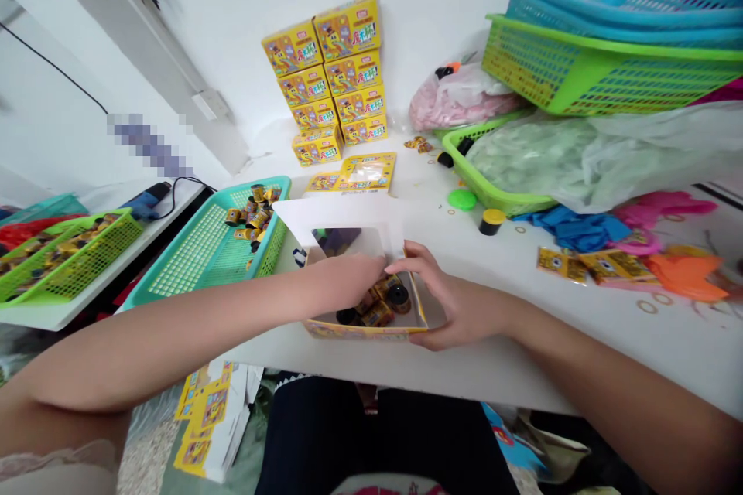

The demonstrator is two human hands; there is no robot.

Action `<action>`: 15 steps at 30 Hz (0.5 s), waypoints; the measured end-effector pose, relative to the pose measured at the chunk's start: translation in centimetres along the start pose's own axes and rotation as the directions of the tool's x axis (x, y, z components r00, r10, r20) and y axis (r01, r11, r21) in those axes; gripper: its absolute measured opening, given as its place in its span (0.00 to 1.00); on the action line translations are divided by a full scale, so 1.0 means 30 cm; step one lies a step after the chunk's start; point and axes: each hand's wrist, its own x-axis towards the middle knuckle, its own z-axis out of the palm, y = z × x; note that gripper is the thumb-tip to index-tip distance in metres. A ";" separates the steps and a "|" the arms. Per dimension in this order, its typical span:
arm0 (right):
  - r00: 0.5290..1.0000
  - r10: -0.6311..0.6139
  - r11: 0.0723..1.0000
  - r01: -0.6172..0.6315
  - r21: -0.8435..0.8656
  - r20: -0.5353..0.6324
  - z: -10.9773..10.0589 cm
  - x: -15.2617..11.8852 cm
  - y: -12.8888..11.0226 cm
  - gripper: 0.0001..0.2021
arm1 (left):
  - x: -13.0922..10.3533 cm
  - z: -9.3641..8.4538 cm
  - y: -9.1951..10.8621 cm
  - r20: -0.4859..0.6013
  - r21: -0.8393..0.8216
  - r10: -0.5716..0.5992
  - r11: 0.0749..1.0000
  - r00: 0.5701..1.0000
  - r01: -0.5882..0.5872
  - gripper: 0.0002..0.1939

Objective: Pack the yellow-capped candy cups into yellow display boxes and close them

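An open cardboard box (360,331) with a yellow printed outside and white lid flaps stands near the table's front edge. Inside it lie several small black-capped cups (398,297) with yellow printed wraps. My left hand (358,278) reaches down into the box from the left, and its fingers are hidden behind the back of the hand. My right hand (450,302) holds the box by its right side, fingers at the back corner and thumb low at the front.
A turquoise basket (191,247) with more small cups stands to the left. Yellow boxes (351,69) are stacked by the wall. On the right are green baskets (580,77), a bag of pale green pieces (539,158), a yellow-lidded cup (492,222) and deflated balloons (586,228). Flat cartons (209,418) lie below the table.
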 end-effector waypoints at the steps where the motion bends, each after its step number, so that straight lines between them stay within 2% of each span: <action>1: 1.000 0.002 1.000 -0.002 0.007 0.001 -0.001 -0.001 -0.001 0.43 | -0.001 -0.006 -0.005 0.005 -0.013 0.024 1.000 1.000 -0.024 0.25; 6: 1.000 0.017 1.000 -0.017 0.025 0.011 -0.001 -0.002 -0.003 0.45 | -0.015 -0.031 -0.010 0.039 -0.001 0.062 0.998 0.997 -0.062 0.16; 11: 0.999 0.045 0.999 -0.046 0.022 0.018 0.000 -0.002 0.001 0.45 | -0.026 -0.043 0.002 0.117 -0.051 0.133 0.990 0.984 -0.128 0.19; 15: 0.999 0.042 0.999 -0.043 0.018 0.023 -0.001 -0.002 0.002 0.44 | -0.016 -0.039 -0.004 0.109 -0.139 0.158 0.980 0.981 -0.142 0.25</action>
